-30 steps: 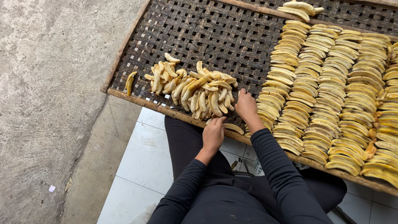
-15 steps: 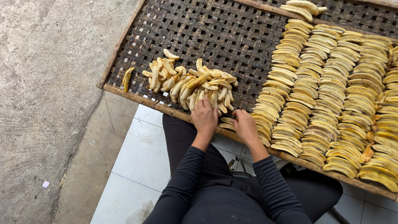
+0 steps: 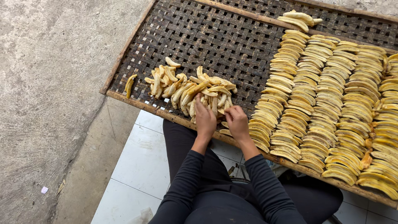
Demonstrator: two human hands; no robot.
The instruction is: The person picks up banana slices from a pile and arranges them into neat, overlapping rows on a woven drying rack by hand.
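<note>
A loose heap of peeled, halved yellow bananas (image 3: 188, 89) lies on a dark woven bamboo tray (image 3: 215, 37). My left hand (image 3: 205, 117) rests on the near edge of that heap, fingers curled among the pieces. My right hand (image 3: 237, 121) is beside it, fingers bent over a banana piece near the tray's front rail. To the right, neat overlapping rows of banana slices (image 3: 331, 99) cover the tray. Whether either hand has lifted a piece I cannot make out.
One stray banana piece (image 3: 129, 84) lies at the tray's left corner. A few whole pieces (image 3: 298, 18) sit at the top of the rows. Concrete ground (image 3: 49, 103) spreads left; white floor tiles (image 3: 141, 161) lie under my knees.
My left hand moved up from the tray's edge onto the heap. My right hand shifted left from the end of the rows to beside the left hand.
</note>
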